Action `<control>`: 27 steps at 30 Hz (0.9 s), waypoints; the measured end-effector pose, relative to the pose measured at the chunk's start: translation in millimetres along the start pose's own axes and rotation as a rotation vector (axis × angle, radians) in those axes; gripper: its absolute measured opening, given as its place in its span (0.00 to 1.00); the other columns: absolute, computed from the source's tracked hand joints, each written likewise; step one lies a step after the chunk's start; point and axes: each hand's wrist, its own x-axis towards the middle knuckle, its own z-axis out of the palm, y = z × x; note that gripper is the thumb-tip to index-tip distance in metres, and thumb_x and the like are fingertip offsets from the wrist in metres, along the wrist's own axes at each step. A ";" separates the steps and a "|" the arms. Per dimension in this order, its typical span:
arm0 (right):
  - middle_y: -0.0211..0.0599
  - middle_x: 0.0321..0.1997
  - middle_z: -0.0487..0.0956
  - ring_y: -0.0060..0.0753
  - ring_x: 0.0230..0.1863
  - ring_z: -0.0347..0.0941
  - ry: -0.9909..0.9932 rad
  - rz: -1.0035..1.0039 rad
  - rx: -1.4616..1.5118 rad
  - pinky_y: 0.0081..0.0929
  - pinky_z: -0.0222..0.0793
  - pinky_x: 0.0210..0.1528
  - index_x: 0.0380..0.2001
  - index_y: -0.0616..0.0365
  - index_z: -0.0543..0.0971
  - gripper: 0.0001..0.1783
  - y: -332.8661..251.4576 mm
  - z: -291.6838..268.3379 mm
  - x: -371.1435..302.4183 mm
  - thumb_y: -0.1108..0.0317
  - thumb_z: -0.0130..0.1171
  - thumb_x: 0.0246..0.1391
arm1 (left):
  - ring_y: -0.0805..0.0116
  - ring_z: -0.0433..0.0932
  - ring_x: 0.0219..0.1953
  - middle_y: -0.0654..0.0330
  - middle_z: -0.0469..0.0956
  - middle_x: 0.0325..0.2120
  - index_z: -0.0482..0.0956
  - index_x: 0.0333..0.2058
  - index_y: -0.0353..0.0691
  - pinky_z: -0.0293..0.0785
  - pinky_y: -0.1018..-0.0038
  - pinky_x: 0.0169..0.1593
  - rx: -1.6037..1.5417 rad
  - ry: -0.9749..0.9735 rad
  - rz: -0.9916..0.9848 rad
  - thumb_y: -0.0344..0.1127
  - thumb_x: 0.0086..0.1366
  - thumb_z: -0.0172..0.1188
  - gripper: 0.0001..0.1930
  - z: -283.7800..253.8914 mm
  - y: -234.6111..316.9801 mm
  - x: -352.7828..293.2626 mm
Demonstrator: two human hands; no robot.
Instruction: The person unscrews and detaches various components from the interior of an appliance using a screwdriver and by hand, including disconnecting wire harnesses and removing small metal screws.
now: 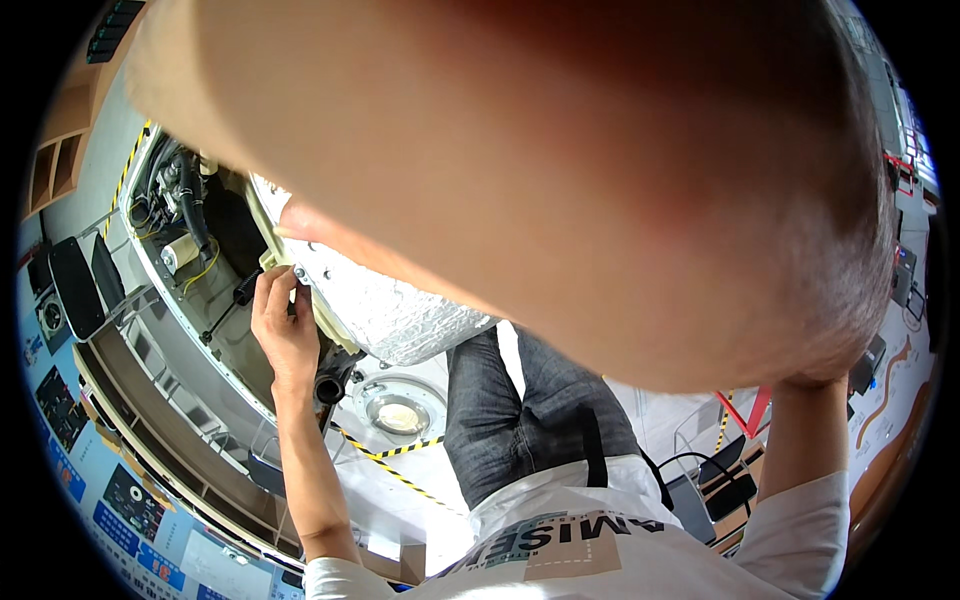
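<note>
My left hand [287, 330] reaches up at the left, with fingers curled together at the edge of a silvery-white, crinkled part [375, 310]. Its fingertips are beside a small bolt head [301, 273]; what they pinch, if anything, I cannot make out. My right arm [560, 200] crosses very close in front, blurred, covering most of the upper view. A fingertip-like bit of skin shows beneath it against the silvery part, but the right hand's grip is hidden. Left of my left hand lies an open machine housing [240, 345] with a dark ribbed hose [188, 195].
Inside the housing are a pale cylinder [180, 253] and thin yellow wires. A dark pipe end [329, 388] sits below my left hand. A round glass-centred part [400, 412] lies by yellow-black floor tape [410, 447]. Dark chairs [78, 290] stand far left.
</note>
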 end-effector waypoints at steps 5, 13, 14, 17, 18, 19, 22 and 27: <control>0.42 0.23 0.77 0.41 0.23 0.74 -0.004 -0.019 -0.010 0.31 0.66 0.26 0.29 0.59 0.78 0.13 -2.6 2.7 7.8 0.64 0.69 0.44 | 0.54 0.78 0.36 0.54 0.78 0.36 0.78 0.37 0.33 0.75 0.66 0.41 0.022 0.024 0.029 0.13 0.52 0.61 0.14 2.8 -4.8 -3.7; 0.42 0.22 0.77 0.41 0.22 0.74 0.001 -0.049 -0.029 0.30 0.66 0.26 0.29 0.59 0.78 0.13 -8.1 15.6 26.9 0.64 0.69 0.44 | 0.55 0.78 0.34 0.54 0.78 0.35 0.78 0.37 0.32 0.76 0.67 0.38 0.099 0.049 0.076 0.14 0.51 0.61 0.13 5.1 -6.1 -6.4; 0.42 0.22 0.77 0.42 0.22 0.74 0.004 -0.050 -0.031 0.30 0.66 0.26 0.29 0.59 0.77 0.13 -8.8 16.3 28.7 0.64 0.69 0.44 | 0.55 0.78 0.34 0.53 0.78 0.35 0.78 0.38 0.32 0.76 0.67 0.39 0.069 0.028 0.033 0.14 0.51 0.61 0.14 4.1 -5.4 -5.2; 0.42 0.21 0.76 0.42 0.22 0.74 0.004 -0.058 -0.030 0.30 0.66 0.26 0.29 0.59 0.77 0.13 -10.6 16.6 33.8 0.64 0.69 0.45 | 0.57 0.79 0.35 0.53 0.77 0.36 0.77 0.39 0.32 0.76 0.67 0.39 -0.061 -0.010 -0.045 0.13 0.52 0.60 0.15 1.9 -2.8 -1.2; 0.42 0.21 0.76 0.42 0.22 0.74 0.004 -0.062 -0.032 0.30 0.66 0.26 0.29 0.59 0.77 0.13 -11.2 16.1 35.2 0.64 0.69 0.45 | 0.57 0.79 0.35 0.53 0.77 0.36 0.77 0.40 0.31 0.76 0.68 0.40 -0.112 -0.017 -0.061 0.13 0.52 0.60 0.15 1.3 -1.9 -0.2; 0.42 0.21 0.76 0.42 0.22 0.74 0.001 -0.065 -0.034 0.30 0.66 0.26 0.29 0.59 0.77 0.13 -11.3 15.7 36.9 0.63 0.69 0.45 | 0.58 0.79 0.35 0.54 0.77 0.36 0.77 0.40 0.31 0.76 0.68 0.40 -0.104 -0.016 -0.058 0.13 0.53 0.59 0.15 1.0 -1.3 0.6; 0.42 0.21 0.76 0.42 0.22 0.74 -0.001 -0.072 -0.035 0.30 0.66 0.25 0.28 0.59 0.77 0.13 -12.5 13.4 40.1 0.63 0.69 0.45 | 0.56 0.80 0.37 0.53 0.77 0.36 0.76 0.40 0.31 0.76 0.67 0.41 -0.095 -0.018 -0.078 0.13 0.54 0.59 0.14 0.5 -0.6 0.7; 0.42 0.21 0.76 0.42 0.21 0.74 -0.019 -0.077 -0.041 0.30 0.66 0.25 0.28 0.59 0.77 0.13 -14.1 8.5 40.4 0.63 0.69 0.46 | 0.52 0.79 0.36 0.51 0.77 0.36 0.77 0.40 0.32 0.76 0.66 0.40 -0.064 -0.006 0.023 0.13 0.53 0.59 0.15 0.9 -4.1 1.1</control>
